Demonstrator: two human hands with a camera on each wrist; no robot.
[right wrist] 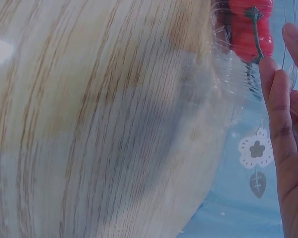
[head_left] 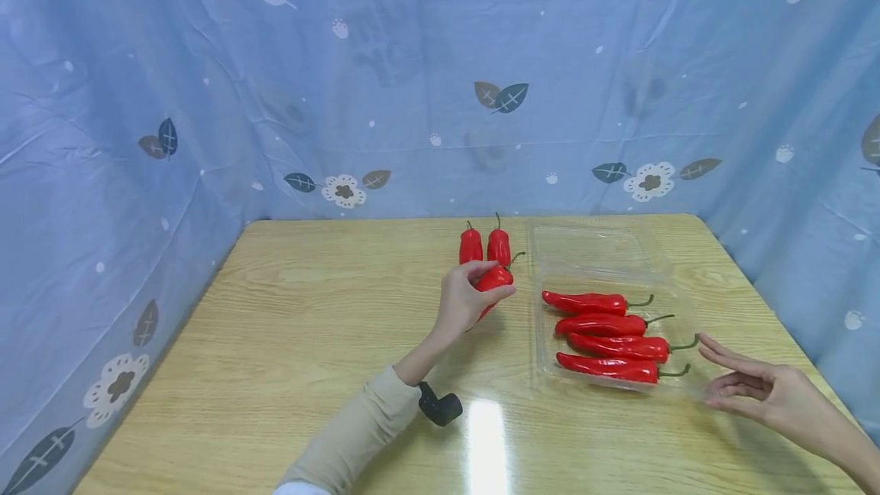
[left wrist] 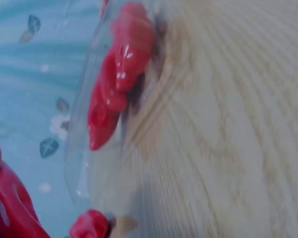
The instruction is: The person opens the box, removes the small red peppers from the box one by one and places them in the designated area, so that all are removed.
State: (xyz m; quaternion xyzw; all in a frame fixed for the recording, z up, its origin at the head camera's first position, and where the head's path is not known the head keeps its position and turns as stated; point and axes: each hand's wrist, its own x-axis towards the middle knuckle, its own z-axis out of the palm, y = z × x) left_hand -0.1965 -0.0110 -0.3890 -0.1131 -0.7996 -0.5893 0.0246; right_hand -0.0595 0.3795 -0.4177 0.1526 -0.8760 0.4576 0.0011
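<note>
My left hand pinches a red chili pepper with a green stem, above the table left of a clear plastic box. The same pepper shows at the lower left of the left wrist view. Several red chili peppers lie side by side in the box, stems pointing right. At the box's right edge is my right hand, fingers loosely extended by the stems. In the right wrist view its fingers come close to a green stem; whether they touch the box I cannot tell.
Two more red peppers lie behind my left hand on the wooden table. The box's clear lid lies folded back toward the curtain. A black object sits at my left wrist.
</note>
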